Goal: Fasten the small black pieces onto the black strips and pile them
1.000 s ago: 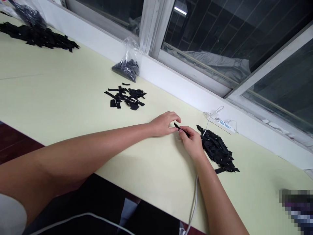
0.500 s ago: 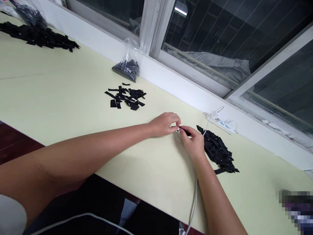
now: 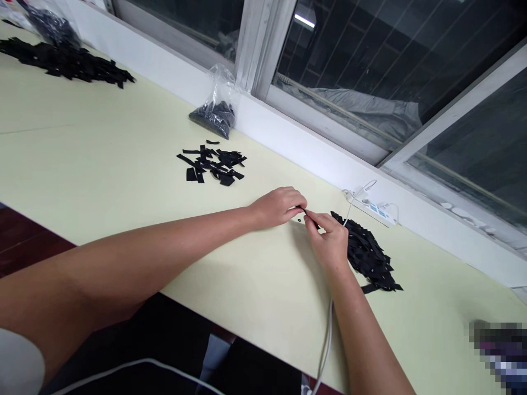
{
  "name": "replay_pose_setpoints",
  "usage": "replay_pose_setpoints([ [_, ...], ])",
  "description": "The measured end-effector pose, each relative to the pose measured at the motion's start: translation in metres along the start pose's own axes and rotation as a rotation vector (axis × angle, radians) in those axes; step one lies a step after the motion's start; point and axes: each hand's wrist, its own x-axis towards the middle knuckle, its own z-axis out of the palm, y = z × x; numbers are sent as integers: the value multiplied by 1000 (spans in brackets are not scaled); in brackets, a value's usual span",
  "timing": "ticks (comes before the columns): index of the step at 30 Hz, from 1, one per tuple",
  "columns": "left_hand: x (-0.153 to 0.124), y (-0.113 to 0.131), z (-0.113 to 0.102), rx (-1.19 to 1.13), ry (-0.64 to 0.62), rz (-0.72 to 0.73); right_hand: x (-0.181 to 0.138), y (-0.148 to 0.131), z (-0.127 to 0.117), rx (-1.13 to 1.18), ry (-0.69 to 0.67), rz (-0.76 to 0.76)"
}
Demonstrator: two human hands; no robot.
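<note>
Between my two hands is a short black fabric strip [image 3: 317, 225], pinched at both ends and mostly covered by my fingers. My left hand [image 3: 276, 208] grips one end with thumb and fingertips. Close against it, my right hand [image 3: 330, 240] is closed on the other end. A tiny dark ring-like piece [image 3: 299, 220] lies on the table just below the fingertips. Right of my right hand is a heap of black strips [image 3: 368, 255], some with small pale dots. Farther left, a smaller scattering of black strips [image 3: 214, 164] lies loose.
A clear plastic bag [image 3: 214, 112] of dark pieces stands by the wall. A long black pile [image 3: 69, 63] and another bag [image 3: 53, 24] are at far left. A power strip [image 3: 370, 210] sits along the wall; a pale cable [image 3: 328, 340] passes beneath my right forearm on the table [image 3: 230, 307].
Both hands have shifted slightly right and drawn closer together around the strip. The strip's left end is now more covered by my left fingers. The piles have not moved.
</note>
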Motion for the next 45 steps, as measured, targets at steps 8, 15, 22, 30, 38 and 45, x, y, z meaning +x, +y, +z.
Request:
replay_pose_setpoints([
  [8, 1, 0, -2, -16, 24, 25, 0, 1, 0, -23, 3, -11],
  [15, 0, -1, -3, -24, 44, 21, 0, 2, 0, -23, -1, -11],
  [22, 2, -2, -4, 12, 44, 25, -1, 2, 1, -10, -5, -12],
  [30, 3, -9, -4, 62, 49, -3, 2, 15, 0, -96, -48, 42],
  [38, 2, -11, -6, 102, 55, -48, 1, 47, 18, -251, -193, 63],
  [45, 1, -9, -8, 128, 23, -83, 1, 46, 12, -319, -236, 61],
])
